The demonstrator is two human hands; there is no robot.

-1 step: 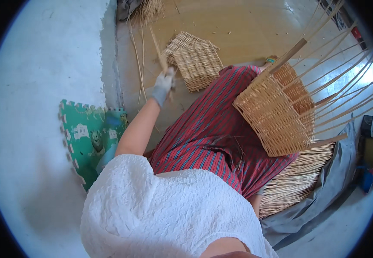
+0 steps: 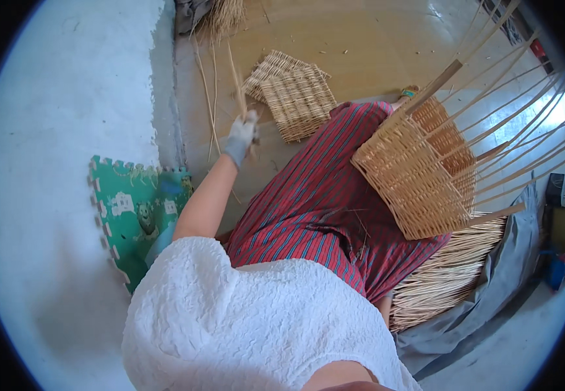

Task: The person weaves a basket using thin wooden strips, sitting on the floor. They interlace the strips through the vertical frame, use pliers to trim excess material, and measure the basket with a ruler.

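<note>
My left hand [image 2: 242, 135], in a pale grey glove, is closed around a pale wooden strip [image 2: 237, 72] that points away from me. Just beyond it lie two overlapping woven panels [image 2: 298, 101]. An unfinished woven basket [image 2: 403, 189], long loose stakes fanning out from its upper end, rests on the red striped cloth [image 2: 308, 202] over my legs. My right hand is mostly hidden past the cloth; its forearm [image 2: 385, 307] reaches toward a pile of willow rods [image 2: 445, 287] at my right side, and its fingers do not show.
A pale wall [image 2: 67, 98] is on the left, beside a green puzzle mat [image 2: 123, 225]. Loose rods and fibres [image 2: 227, 16] lie at the far left of the floor [image 2: 360, 36]. Grey sheeting [image 2: 504, 280] and dark boxes [image 2: 559, 202] are at the right.
My left hand has shifted slightly down and toward me with the strip in it. The basket and panels look almost unchanged.
</note>
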